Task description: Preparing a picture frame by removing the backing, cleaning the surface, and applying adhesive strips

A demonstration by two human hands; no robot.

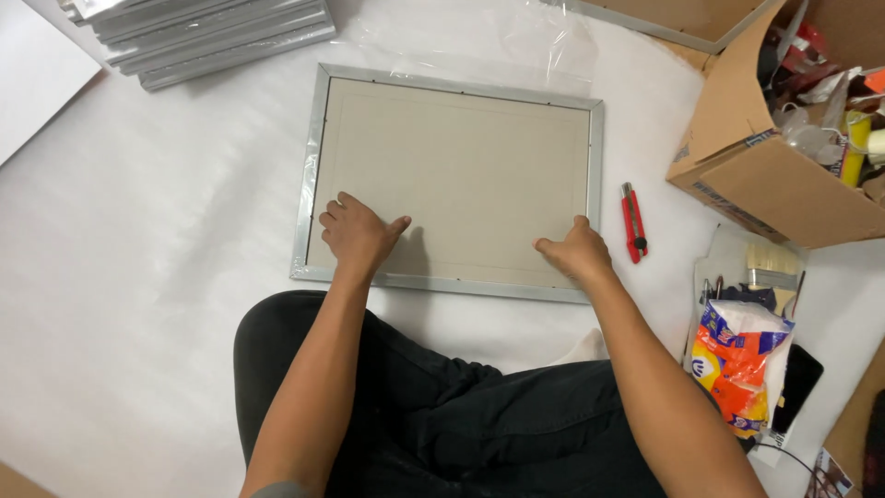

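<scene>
Cardboard box [774,175] right, orange snack bag [737,364], hands on silver frame [590,184]

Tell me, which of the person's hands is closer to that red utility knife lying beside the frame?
The right. The right hand rests on the frame's backing near its right edge, just left of the red utility knife. The left hand presses near the frame's left edge, far across from it.

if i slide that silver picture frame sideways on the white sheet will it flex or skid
The silver-edged rectangular picture frame probably stays stiff: its metal-looking rim runs unbroken around a flat beige backing board. It likely skids easily, since it lies flat on the smooth white sheet. The left hand and right hand press on the backing near the bottom edge, which should steady it.
</scene>
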